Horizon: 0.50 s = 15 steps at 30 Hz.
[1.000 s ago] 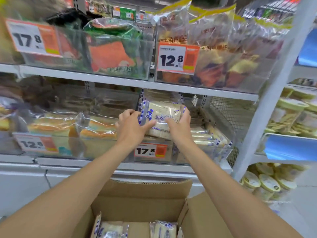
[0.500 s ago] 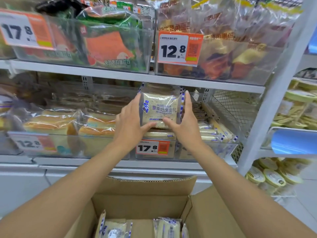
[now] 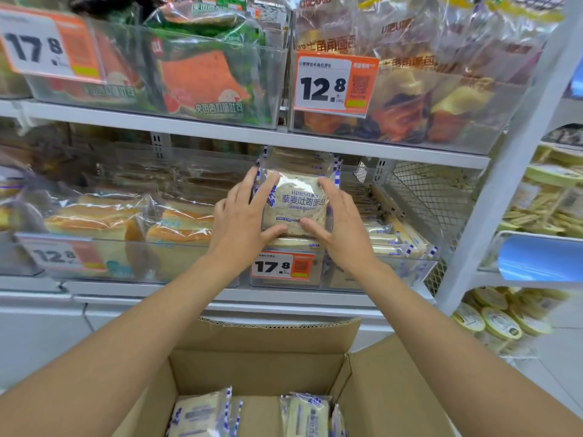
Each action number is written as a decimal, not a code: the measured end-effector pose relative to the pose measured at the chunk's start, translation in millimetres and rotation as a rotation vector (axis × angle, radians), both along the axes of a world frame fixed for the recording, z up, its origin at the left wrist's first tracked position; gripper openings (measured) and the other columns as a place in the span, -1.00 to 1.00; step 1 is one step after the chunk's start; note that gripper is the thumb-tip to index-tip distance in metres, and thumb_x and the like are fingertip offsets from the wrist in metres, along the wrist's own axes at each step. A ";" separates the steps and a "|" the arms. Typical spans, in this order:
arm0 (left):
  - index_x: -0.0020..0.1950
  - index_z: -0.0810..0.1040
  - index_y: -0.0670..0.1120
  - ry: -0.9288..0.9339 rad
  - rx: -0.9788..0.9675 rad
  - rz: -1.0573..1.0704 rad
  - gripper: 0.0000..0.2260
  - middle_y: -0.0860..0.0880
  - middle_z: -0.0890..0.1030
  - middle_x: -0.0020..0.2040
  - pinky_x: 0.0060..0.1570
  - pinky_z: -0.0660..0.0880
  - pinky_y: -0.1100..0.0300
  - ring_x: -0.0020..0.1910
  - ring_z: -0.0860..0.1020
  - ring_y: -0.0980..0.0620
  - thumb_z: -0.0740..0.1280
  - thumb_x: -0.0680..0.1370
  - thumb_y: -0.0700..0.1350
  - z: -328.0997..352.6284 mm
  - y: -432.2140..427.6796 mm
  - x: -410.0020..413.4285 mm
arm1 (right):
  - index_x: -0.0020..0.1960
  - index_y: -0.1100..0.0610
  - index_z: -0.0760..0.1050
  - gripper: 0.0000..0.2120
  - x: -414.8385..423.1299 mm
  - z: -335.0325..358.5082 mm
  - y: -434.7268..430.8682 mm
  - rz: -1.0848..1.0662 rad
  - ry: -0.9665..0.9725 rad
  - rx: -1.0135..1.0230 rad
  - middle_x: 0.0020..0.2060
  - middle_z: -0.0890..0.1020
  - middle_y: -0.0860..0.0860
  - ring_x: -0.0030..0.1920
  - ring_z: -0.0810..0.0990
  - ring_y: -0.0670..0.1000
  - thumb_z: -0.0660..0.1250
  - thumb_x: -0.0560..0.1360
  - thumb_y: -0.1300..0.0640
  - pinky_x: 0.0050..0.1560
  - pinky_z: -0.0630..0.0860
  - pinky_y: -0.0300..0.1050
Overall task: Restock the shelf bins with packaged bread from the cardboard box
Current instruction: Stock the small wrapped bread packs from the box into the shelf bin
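Store shelves (image 3: 220, 137) full of bagged bread fill the far wall, w/ the cardboard box (image 3: 394, 389) open near you, down low. You hold one bread pack (image 3: 299, 203) up at the clear bin (image 3: 334, 277) w/ the 17.8 tag (image 3: 282, 266), mid shelf. Pack stands up tall, front face to you, on top of the flat packs in that bin. It sits right btw your hands: left hand (image 3: 243, 228) on its left side, right hand (image 3: 342, 230) on its right, both just as near. Fingers are straight & flat on the pack, thumbs under its low edge, not curled round it. So the next push prob goes far, straight into the bin. 1 s ago the pack leaned & your fingers were curled on it; now it stands straight.
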<state>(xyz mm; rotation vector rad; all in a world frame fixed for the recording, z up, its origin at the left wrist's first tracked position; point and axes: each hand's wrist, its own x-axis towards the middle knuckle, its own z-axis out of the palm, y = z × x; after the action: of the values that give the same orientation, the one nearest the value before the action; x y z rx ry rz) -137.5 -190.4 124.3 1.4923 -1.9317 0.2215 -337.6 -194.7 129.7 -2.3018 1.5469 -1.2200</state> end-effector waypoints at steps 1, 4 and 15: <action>0.58 0.02 0.15 0.004 0.003 -0.008 -0.20 -0.05 0.00 0.61 0.39 0.21 -0.10 0.53 0.13 -0.09 0.35 0.46 0.27 -0.7 1.7 1.6 | 0.52 -0.25 0.05 -0.32 -2.8 -0.8 1.8 0.030 -0.008 0.041 0.45 0.27 0.01 0.42 0.27 -0.01 0.31 0.51 -0.21 0.40 0.32 0.05; 0.59 -0.03 0.15 0.010 0.003 -0.018 -0.13 -0.06 0.00 0.60 0.38 0.23 -0.11 0.52 0.14 -0.10 0.38 0.42 0.28 0.7 7.5 6.0 | 0.55 -0.28 -0.03 -0.27 -8.4 -2.0 12.6 0.010 -0.036 0.038 0.56 0.03 -0.02 0.53 0.03 -0.07 0.31 0.53 -0.18 0.40 0.13 -0.14; 0.12 0.48 -0.04 0.202 0.206 -0.118 -0.73 0.04 0.50 -0.05 -0.11 0.45 0.08 -0.11 0.46 0.04 0.43 0.49 0.00 -51.0 90.0 -5.1 | 0.27 0.10 0.49 -0.68 11.2 -51.7 91.0 0.008 0.150 0.020 0.09 0.48 -0.01 -0.08 0.47 -0.07 0.35 0.53 0.09 -0.17 0.40 -0.20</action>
<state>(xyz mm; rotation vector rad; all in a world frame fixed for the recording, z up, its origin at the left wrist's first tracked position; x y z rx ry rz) -142.6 -100.4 73.3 1.4620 -1.9144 -0.1796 -326.3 -103.7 78.0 -2.4341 1.5862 -1.0470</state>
